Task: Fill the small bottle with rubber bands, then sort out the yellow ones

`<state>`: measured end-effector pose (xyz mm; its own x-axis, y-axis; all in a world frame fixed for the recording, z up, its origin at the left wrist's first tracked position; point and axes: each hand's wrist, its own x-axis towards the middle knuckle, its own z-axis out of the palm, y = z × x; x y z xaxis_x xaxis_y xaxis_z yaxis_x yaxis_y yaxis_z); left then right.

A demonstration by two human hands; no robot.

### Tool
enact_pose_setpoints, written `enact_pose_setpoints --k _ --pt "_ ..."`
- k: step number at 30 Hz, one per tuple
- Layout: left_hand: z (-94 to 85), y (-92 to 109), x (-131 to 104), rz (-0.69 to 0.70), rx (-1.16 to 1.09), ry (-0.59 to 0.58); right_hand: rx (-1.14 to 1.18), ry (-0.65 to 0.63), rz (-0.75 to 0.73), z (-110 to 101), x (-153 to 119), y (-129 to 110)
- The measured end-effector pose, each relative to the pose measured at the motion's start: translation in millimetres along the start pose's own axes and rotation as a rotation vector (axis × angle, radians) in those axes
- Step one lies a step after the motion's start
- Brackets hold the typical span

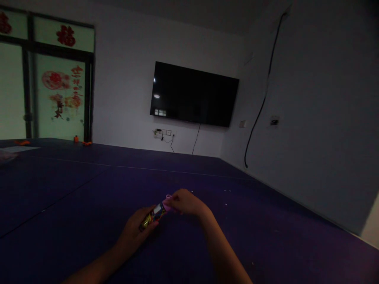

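My left hand (136,228) is wrapped round a small tube-like item (154,215) with a dark, multicoloured printed body and a whitish patch. The item slants up to the right, just above the dark purple surface. At its upper end is a pink top (167,204) with a small pale pink ring (168,196) beside it. The fingers of my right hand (184,202) pinch this pink top. The dim light hides the fine print and exactly how the top meets the body.
The purple surface (89,221) stretches to the walls, with small white specks right of my hands. Orange objects (87,143) and a pale sheet (19,149) lie at the far left. A television (194,94) hangs on the wall; a black cable (263,100) runs down the right wall.
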<state>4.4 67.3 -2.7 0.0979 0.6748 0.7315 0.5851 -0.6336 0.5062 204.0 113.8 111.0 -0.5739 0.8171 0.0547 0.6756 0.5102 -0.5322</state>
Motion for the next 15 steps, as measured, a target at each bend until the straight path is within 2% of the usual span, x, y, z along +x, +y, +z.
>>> enact_pose_setpoints --k 3,7,9,13,15 --pt "-1.1 0.3 -0.5 0.056 0.033 0.000 -0.133 0.037 0.091 3.7 2.8 -1.4" --pt "-3.3 3.2 -0.8 0.086 0.043 0.003 -0.132 0.043 0.196 1.1 1.2 -2.5" --pt "-3.3 3.2 -0.9 0.083 0.046 0.012 -0.055 0.045 0.141 -2.3 -0.9 -2.6" --pt "-2.0 -0.1 -1.4 0.095 0.070 0.024 0.158 0.000 -0.143 -5.1 -1.3 -0.9" --pt "-1.6 -2.1 -1.7 0.149 0.092 0.024 0.138 -0.029 -0.165 -3.5 0.3 1.3"
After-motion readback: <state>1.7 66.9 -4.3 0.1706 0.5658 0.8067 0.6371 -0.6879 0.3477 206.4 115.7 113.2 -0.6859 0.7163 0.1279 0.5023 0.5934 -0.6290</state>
